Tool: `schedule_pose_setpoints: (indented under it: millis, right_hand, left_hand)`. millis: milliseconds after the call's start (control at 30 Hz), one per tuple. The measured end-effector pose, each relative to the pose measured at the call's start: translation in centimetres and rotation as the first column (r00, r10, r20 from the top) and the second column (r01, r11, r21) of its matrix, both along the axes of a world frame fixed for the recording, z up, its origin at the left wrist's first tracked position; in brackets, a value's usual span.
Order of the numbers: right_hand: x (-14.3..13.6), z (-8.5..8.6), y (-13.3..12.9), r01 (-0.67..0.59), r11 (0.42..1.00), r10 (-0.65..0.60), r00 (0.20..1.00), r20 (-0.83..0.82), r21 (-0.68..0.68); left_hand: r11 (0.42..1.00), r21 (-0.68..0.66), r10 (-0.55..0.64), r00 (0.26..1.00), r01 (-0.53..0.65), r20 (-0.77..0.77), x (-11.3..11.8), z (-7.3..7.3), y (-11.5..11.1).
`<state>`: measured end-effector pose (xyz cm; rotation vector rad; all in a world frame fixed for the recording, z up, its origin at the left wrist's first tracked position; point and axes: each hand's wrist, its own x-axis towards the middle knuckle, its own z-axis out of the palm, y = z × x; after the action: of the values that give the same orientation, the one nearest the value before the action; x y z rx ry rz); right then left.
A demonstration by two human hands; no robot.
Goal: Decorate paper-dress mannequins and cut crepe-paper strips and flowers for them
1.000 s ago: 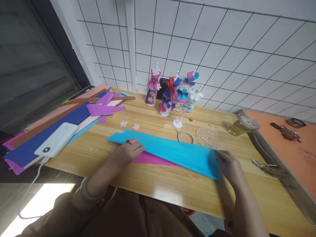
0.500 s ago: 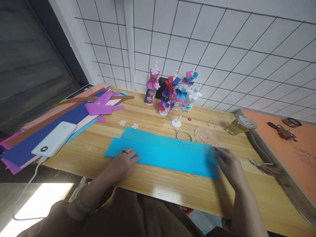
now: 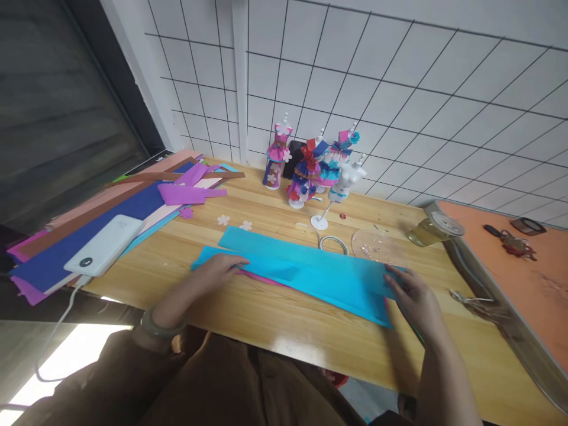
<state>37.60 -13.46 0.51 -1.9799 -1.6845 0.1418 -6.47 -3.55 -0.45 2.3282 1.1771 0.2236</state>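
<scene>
Two long blue strips of thin, paper-like sheet overlap on the wooden table. My left hand point(image 3: 222, 271) is closed on the near edge of the front blue strip point(image 3: 284, 273), and that edge is raised. A thin pink layer point(image 3: 260, 277) peeks out beneath it. The rear blue strip point(image 3: 261, 241) lies flat behind and runs to the right. At its right end, my right hand point(image 3: 410, 293) pinches the corner between thumb and fingers. Just behind the strips are a roll of white tape point(image 3: 333, 238) and a clear round dish point(image 3: 375, 245) with tiny beads.
Several small mannequins in colourful dresses point(image 3: 306, 168) and a bare white mannequin point(image 3: 350, 177) stand by the tiled wall. Coloured sheets point(image 3: 110, 213) and a white power bank point(image 3: 104, 245) lie left. A lidded cup point(image 3: 435, 228) stands right, beside a raised orange surface point(image 3: 510, 278).
My left hand has gone from resting flat on the front blue strip to gripping its near edge, lifting it and baring pink beneath. My right hand stays at the right end.
</scene>
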Motion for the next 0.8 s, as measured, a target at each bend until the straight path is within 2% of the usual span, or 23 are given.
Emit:
schedule_pose_setpoints:
  millis: [67,167,233,300,433,533,700,800]
  right_hand:
    - [0.3,-0.4,0.0,-0.020,1.000,0.020,0.999,0.049,0.016]
    - [0.3,-1.1,-0.2,-0.036,0.993,0.010,0.973,0.230,0.109]
    - [-0.7,-1.2,-0.5,-0.072,0.981,0.005,0.940,0.342,0.182]
    - [-2.8,-1.0,-0.9,-0.170,0.966,0.080,0.913,0.400,0.195]
    - [-8.9,-0.7,-1.4,-0.406,0.914,0.350,0.818,0.457,0.027]
    - [-12.1,-1.2,-1.2,-0.422,0.905,0.395,0.776,0.491,-0.060]
    - [-12.4,-2.1,-1.0,-0.345,0.929,0.358,0.750,0.556,-0.132]
    - [-11.8,-2.2,-1.3,-0.361,0.919,0.389,0.766,0.512,-0.158]
  left_hand:
    - [0.999,-0.042,0.000,1.000,0.001,0.023,0.0,0.3,0.6]
    - [0.999,-0.047,0.014,1.000,-0.012,0.027,0.0,0.3,1.2]
    - [0.999,-0.036,0.013,1.000,-0.012,0.028,-0.1,0.2,1.4]
    - [1.000,-0.018,0.000,0.999,0.001,0.032,-0.1,0.1,1.6]
    - [1.000,0.003,-0.017,0.999,0.017,0.040,-0.2,0.4,1.8]
    - [1.000,0.015,-0.027,0.999,0.026,0.042,-0.4,1.0,1.6]
    - [0.999,0.044,-0.001,0.999,-0.001,0.049,-2.1,2.4,0.8]
    - [0.998,0.047,0.041,0.999,-0.042,0.013,-3.7,2.6,0.3]
